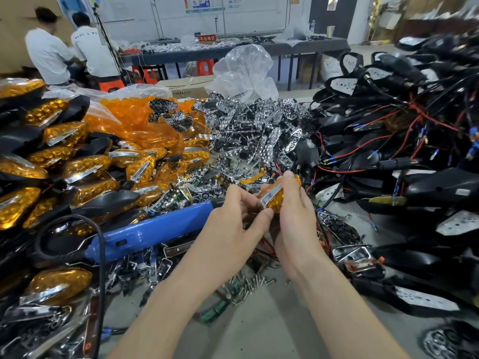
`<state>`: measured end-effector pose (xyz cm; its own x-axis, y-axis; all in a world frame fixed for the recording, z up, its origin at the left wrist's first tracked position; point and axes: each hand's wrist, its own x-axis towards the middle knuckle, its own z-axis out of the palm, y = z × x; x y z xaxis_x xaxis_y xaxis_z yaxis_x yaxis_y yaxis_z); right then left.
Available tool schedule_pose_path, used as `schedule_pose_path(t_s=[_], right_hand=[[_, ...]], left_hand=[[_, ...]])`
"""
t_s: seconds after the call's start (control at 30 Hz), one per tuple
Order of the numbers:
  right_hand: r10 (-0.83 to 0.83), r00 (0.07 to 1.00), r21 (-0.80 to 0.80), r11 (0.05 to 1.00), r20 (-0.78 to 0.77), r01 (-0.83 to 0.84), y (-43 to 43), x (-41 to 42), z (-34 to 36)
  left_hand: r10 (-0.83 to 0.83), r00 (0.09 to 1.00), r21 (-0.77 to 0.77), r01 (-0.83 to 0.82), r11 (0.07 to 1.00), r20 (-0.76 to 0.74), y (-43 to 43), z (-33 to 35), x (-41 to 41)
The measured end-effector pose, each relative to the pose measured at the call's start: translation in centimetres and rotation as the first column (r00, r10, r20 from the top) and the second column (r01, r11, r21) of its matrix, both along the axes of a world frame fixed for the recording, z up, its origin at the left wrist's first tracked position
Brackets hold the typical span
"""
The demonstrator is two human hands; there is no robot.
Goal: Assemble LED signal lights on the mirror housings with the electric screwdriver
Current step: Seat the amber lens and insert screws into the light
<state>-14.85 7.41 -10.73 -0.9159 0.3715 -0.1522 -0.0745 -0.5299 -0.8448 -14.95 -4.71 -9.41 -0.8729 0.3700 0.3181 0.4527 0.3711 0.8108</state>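
Observation:
Both my hands hold one amber LED signal light (275, 196) with a chrome strip, above the middle of the table. My left hand (228, 226) pinches its near end with thumb and fingers. My right hand (298, 216) wraps its right side, fingertips on top. The blue electric screwdriver (153, 230) lies on the table just left of my left hand, tip pointing right, untouched. Black mirror housings (388, 156) with red and black wires are heaped on the right. Finished housings with amber lights (85, 167) are stacked on the left.
A heap of chrome reflector parts (259, 128) and loose amber lenses (134, 120) lies behind my hands. Loose screws (248, 286) and small green boards (217, 308) lie near the front. A clear plastic bag (246, 71) stands behind. Two people (67, 50) work at the far left.

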Motion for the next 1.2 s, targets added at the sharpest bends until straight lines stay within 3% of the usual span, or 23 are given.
schedule_pose_path(t_s=[0.5,0.67,0.8,0.9,1.2], right_hand=[[0.009,0.999,0.017,1.000,-0.043,-0.008,0.2,-0.2,-0.6],[-0.001,0.999,0.033,0.999,-0.032,0.002,0.0,-0.1,-0.3],[0.011,1.000,0.089,0.996,0.002,-0.011,-0.3,0.1,0.1],[0.059,0.998,0.177,0.983,-0.006,-0.057,-0.5,0.3,0.0],[0.086,0.996,0.299,0.951,-0.019,-0.077,-0.4,0.5,0.2]], left_hand=[[-0.014,0.999,-0.027,0.015,1.000,0.042,-0.1,-0.6,-0.2],[-0.065,0.974,0.086,0.048,0.995,0.219,-0.3,0.1,0.1],[-0.123,0.901,0.231,0.026,0.973,0.417,-0.2,1.3,0.4],[-0.218,0.787,0.379,-0.021,0.925,0.577,0.1,1.4,0.0],[-0.448,0.611,0.503,0.093,0.859,0.653,-0.3,1.7,-0.5]])
